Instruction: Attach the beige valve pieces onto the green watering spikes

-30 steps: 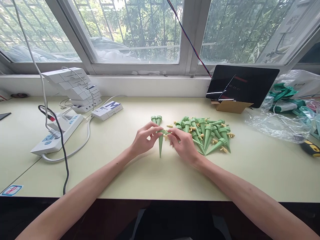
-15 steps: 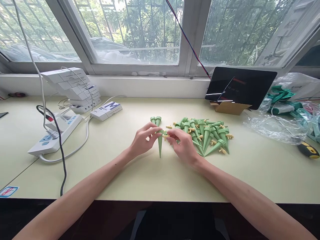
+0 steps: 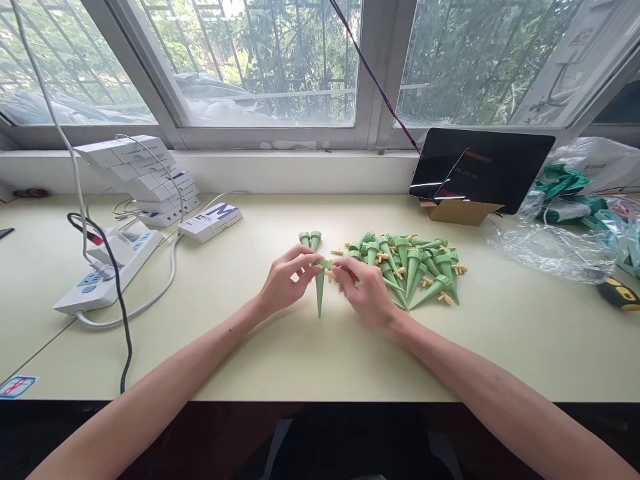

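My left hand (image 3: 289,279) pinches a green plastic watering spike (image 3: 320,297) near its top, with the long point hanging down. Opposite it, my right hand (image 3: 364,288) is closed at a small yellow valve (image 3: 329,272) beside the spike's upper end; the fingertips hide part of that valve. Just behind my left hand stand two green spikes (image 3: 310,239) side by side, caps up. To the right of my right hand lies a pile of green spikes (image 3: 414,267) mixed with yellow valves (image 3: 444,299). One loose yellow piece (image 3: 337,252) lies at the pile's left.
On the left are a white power strip (image 3: 107,273) with cables, a stack of white boxes (image 3: 145,177) and a single box (image 3: 211,222). A tablet (image 3: 480,170) leans on a cardboard stand (image 3: 465,212) at back right. Clear plastic wrap (image 3: 550,250) and a yellow-black tool handle (image 3: 619,295) lie far right.
The hands stay almost in place around the spike and valve. My right fingers shift slightly. The whole view has moved a little.
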Motion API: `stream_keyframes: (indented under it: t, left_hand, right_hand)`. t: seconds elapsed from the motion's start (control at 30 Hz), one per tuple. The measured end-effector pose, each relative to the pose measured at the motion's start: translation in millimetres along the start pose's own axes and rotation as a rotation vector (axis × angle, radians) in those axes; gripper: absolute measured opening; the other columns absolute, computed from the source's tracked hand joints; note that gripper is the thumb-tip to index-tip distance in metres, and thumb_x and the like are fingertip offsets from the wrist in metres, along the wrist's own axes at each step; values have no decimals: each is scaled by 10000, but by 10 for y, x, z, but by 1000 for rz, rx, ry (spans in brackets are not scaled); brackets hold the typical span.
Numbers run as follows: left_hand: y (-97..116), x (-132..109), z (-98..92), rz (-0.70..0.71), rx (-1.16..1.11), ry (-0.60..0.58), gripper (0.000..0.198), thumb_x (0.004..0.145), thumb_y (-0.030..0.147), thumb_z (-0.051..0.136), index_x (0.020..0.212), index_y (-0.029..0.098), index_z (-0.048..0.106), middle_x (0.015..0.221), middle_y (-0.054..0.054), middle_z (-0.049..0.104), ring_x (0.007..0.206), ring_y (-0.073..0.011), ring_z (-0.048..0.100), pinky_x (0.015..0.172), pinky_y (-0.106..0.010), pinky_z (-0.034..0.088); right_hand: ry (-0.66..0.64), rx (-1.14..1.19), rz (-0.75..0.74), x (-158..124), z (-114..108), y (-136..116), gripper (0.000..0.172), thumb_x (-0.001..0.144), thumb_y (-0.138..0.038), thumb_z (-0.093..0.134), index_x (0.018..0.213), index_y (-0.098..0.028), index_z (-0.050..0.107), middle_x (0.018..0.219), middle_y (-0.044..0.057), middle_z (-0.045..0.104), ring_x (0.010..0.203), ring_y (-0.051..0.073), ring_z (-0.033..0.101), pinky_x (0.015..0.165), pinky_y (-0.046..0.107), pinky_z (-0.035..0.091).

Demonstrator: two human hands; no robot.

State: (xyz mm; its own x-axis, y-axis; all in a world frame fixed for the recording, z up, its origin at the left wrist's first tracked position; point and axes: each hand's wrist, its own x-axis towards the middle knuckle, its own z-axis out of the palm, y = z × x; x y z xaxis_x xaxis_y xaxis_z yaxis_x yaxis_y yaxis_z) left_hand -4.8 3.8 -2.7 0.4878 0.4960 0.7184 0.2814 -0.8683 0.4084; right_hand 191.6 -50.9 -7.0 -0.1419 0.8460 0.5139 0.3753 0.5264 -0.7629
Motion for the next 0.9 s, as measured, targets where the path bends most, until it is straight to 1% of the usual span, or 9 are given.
stream_keyframes:
  t: [0.1, 0.2, 0.33, 0.5, 0.57, 0.67, 0.73, 0.8, 0.9]
  left_hand:
    - [-20, 1, 2, 2, 14, 8, 183, 940, 184, 577, 1072, 211, 700, 934, -50, 609, 680, -89, 599, 560, -213, 580]
    - [-21, 8, 0, -4, 31, 23, 179, 944, 198, 574, 1069, 206, 702, 932, -51, 610, 674, -88, 595, 551, -214, 575]
    - [17, 15, -3, -66, 41, 18, 180, 948, 258, 576, 1048, 208, 717, 921, -49, 616, 680, -94, 605, 541, -210, 573]
    - [78, 6, 29, -265, -40, -8, 233, 951, 344, 571, 1043, 203, 733, 944, -51, 633, 652, -91, 639, 511, -201, 565]
    - [106, 0, 47, -345, -97, -17, 260, 952, 370, 565, 1045, 193, 732, 892, -45, 645, 608, -90, 634, 483, -202, 553]
    - [158, -1, 62, -471, -175, -27, 301, 951, 401, 563, 1069, 168, 713, 711, -8, 634, 489, -90, 601, 427, -207, 516]
    - [195, 5, 62, -535, -232, -48, 325, 941, 414, 578, 1097, 153, 692, 633, 13, 616, 442, -96, 588, 425, -220, 515]
    - [223, 14, 61, -551, -284, -77, 351, 916, 420, 615, 1132, 148, 672, 664, 5, 634, 467, -107, 605, 455, -238, 544]
    - [235, 18, 67, -493, -305, -105, 395, 855, 397, 697, 1174, 169, 657, 851, -36, 664, 576, -108, 631, 526, -256, 595]
  right_hand:
    - [13, 3, -29, 4, 7, 15, 155, 990, -273, 491, 964, -192, 621, 829, 33, 644, 690, 139, 609, 641, 254, 500]
    - [29, -2, -68, 8, 19, 41, 99, 961, -228, 534, 994, -192, 620, 966, 71, 658, 789, 162, 632, 701, 281, 536]
    - [40, 8, -76, 9, 28, 69, 106, 958, -187, 522, 998, -193, 620, 966, 78, 661, 780, 169, 638, 695, 299, 550]
    - [60, 8, -48, 4, 28, 77, 96, 958, -191, 526, 990, -193, 616, 937, 68, 663, 715, 161, 642, 680, 310, 549]
    - [67, 4, -48, 4, 27, 74, 95, 958, -190, 526, 984, -186, 618, 921, 66, 662, 706, 160, 641, 677, 311, 545]
    - [73, 2, -52, 6, 24, 67, 101, 960, -188, 521, 974, -180, 621, 912, 67, 660, 704, 159, 637, 676, 307, 541]
    - [77, -1, -56, 6, 22, 65, 103, 963, -194, 518, 971, -183, 621, 913, 65, 658, 713, 159, 636, 680, 303, 542]
    - [79, -6, -61, 4, 21, 68, 102, 964, -203, 519, 973, -188, 620, 917, 65, 658, 721, 159, 636, 686, 300, 543]
    - [80, -15, -70, 2, 23, 74, 103, 963, -204, 522, 977, -193, 623, 927, 68, 668, 744, 163, 637, 701, 300, 542]
